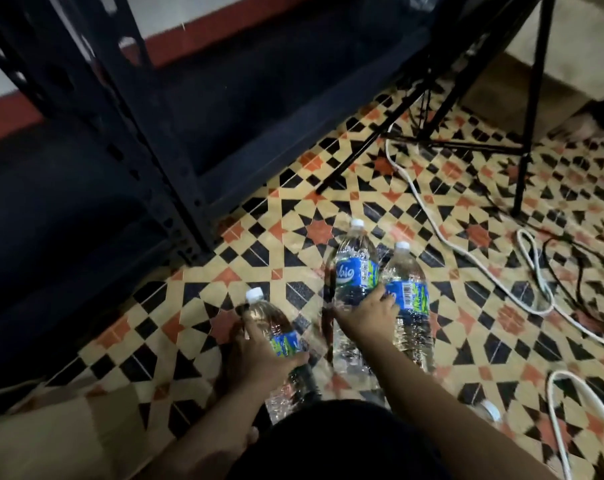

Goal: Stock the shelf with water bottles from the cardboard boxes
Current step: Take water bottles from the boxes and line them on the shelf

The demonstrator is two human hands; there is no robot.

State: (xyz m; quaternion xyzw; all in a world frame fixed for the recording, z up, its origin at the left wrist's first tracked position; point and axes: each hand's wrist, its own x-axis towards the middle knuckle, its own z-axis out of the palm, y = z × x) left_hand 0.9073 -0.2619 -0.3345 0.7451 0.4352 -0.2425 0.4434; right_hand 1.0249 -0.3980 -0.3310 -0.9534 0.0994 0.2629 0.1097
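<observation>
Three clear water bottles with white caps and blue-green labels are over the patterned tile floor. My left hand (259,351) is wrapped around the label of the left bottle (279,344), which tilts to the left. My right hand (369,313) reaches between the middle bottle (354,271) and the right bottle (409,306), with fingers on both labels. The dark metal shelf (127,140) stands to the upper left, its lower boards bare. A cardboard box (61,434) shows at the bottom left corner.
White cables (532,271) and black cords snake over the floor on the right. A black tripod (525,143) stands behind the bottles at the upper right. Another bottle cap (489,412) peeks out at the lower right. A bare foot shows at the far right.
</observation>
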